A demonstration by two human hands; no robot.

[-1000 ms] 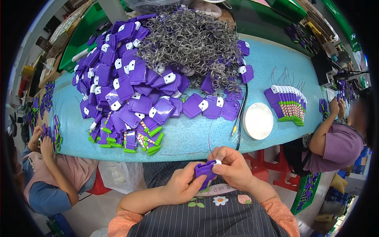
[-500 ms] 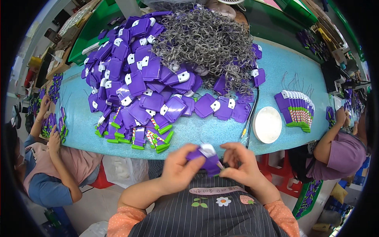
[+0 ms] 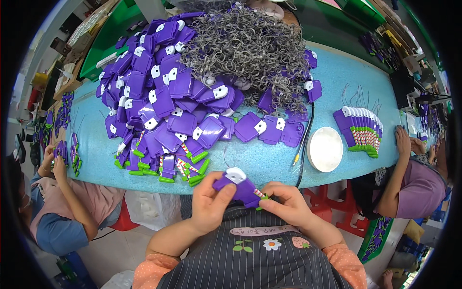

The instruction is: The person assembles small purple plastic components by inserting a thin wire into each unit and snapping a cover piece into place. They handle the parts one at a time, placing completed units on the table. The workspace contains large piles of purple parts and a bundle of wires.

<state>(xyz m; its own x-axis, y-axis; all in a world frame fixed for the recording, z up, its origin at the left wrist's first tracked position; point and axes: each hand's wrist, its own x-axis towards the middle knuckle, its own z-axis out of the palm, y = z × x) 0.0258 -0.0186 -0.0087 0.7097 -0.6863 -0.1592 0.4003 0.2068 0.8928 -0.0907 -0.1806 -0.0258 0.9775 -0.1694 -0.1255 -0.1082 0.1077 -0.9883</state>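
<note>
Just past the table's front edge, my left hand grips a purple plastic casing by its left side. A white cap with two dark dots tops the casing, and a thin wire curls up from it. The casing is tilted, its white end up and to the left. At its lower right, my right hand pinches a green end piece between thumb and fingers. A short red-and-white striped part shows beside that green piece. The fingers hide part of the joint.
A large heap of purple casings with white caps covers the table's left half. Beside it lies a tangle of grey wire rings. At right are a white round tub, a black cable and a fanned row of assembled pieces. People sit on both sides.
My right hand has closed in on the casing's lower right and now pinches the green piece. The casing has shifted slightly left, with its white cap more plainly in view.
</note>
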